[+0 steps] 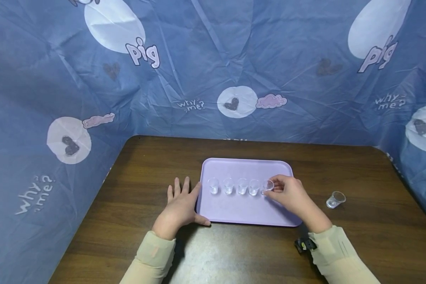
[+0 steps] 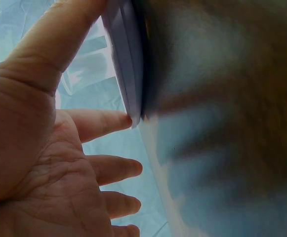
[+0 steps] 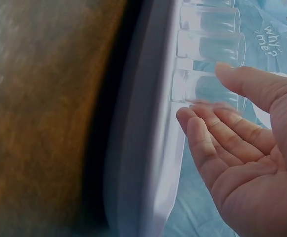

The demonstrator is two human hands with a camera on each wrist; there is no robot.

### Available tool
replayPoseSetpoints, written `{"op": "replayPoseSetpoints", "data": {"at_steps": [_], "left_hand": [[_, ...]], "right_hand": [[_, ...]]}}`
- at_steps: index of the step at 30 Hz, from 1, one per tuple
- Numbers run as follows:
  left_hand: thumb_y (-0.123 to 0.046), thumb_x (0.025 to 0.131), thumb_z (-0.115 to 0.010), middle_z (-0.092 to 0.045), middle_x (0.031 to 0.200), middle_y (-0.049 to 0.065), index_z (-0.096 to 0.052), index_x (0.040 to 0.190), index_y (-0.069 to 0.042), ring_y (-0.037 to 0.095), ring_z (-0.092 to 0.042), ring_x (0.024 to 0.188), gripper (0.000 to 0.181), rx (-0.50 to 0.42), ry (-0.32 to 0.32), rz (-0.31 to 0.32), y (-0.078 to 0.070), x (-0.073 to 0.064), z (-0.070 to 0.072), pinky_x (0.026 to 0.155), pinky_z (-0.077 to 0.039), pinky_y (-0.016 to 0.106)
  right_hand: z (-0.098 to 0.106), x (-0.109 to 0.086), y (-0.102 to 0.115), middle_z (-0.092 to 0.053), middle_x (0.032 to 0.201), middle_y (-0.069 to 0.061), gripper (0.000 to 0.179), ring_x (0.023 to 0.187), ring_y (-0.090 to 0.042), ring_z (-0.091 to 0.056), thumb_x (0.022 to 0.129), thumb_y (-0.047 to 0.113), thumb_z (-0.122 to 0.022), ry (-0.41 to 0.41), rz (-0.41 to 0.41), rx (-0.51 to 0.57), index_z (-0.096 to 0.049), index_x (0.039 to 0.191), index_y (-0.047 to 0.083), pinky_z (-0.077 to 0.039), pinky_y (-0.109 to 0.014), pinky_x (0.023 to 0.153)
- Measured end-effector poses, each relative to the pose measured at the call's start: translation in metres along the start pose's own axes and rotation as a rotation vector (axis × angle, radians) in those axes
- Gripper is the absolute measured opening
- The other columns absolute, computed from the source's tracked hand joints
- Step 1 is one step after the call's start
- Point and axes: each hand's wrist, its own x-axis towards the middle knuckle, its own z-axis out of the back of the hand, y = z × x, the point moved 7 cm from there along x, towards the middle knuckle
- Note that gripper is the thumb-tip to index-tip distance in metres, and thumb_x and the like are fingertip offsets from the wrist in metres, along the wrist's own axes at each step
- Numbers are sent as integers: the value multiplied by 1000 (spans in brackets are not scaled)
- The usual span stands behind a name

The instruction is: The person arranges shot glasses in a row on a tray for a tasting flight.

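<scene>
A lilac tray [image 1: 234, 211] lies on the table, bearing several small clear cups [image 1: 228, 186] in a left-to-right row. At the row's right end, my right hand [image 1: 292, 194] pinches a clear cup [image 1: 268, 185] between thumb and fingers. In the right wrist view that same cup [image 3: 197, 88] stands upright at the tray, the thumb on one side and fingertips on the other. My left hand [image 1: 179, 209] lies at the tray's left edge with fingers straight and spread. Its thumb is at the front left corner and its index finger touches the left rim.
Off the tray to the right, another clear cup [image 1: 335, 200] stands on the brown wooden table [image 1: 156, 157]. A blue printed cloth [image 1: 184, 79] hangs behind and along the sides of the table. A small black device [image 1: 305, 245] sits at the right wrist.
</scene>
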Motion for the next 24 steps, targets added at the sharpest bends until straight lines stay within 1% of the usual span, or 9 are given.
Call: {"op": "replayPoseSetpoints", "data": {"at_steps": [3,7,12,15,19,24], "left_hand": [[-56,59,-95,-14,163,31,-33,160,-10,55,2,147,128,2,-1,-1,0,0,0,114,-1,67],[-56,58,-95,-15,162,32,-34,160,-9,56,1,147,128,9,-7,-4,0,0,0,114,-2,68],[-56,59,-95,-14,162,32,-33,160,-9,56,1,147,127,18,-3,-1,0,0,1,114,-2,67],[-56,59,-94,-14,162,32,-33,160,-10,55,1,147,127,14,0,1,-2,-1,2,114,-2,67],[-55,59,-95,-15,162,33,-34,159,-9,56,0,146,127,3,-7,-4,-2,-2,3,114,-3,68],[-56,59,-95,-15,162,32,-33,160,-10,56,1,147,127,16,0,2,-1,-1,1,114,-2,67]], "right_hand": [[0,-1,1,-73,91,-10,29,82,-20,-71,81,9,-86,-3,12,2,-71,102,-5,-58,-31,71],[4,-4,2,-73,95,-13,32,84,-22,-72,80,7,-86,-9,3,18,-71,106,-7,-58,-30,73],[14,-9,7,-73,103,-18,38,92,-29,-73,80,3,-86,-17,-5,60,-70,112,-9,-58,-32,78],[23,-12,10,-72,107,-21,41,96,-34,-72,81,3,-86,-28,10,71,-68,115,-10,-58,-34,80],[36,-19,10,-70,111,-24,43,99,-36,-71,81,4,-86,-70,25,71,-67,118,-10,-57,-35,82],[54,-29,9,-72,110,-20,43,98,-34,-71,82,8,-87,-149,25,37,-69,119,-5,-56,-28,80]]}}
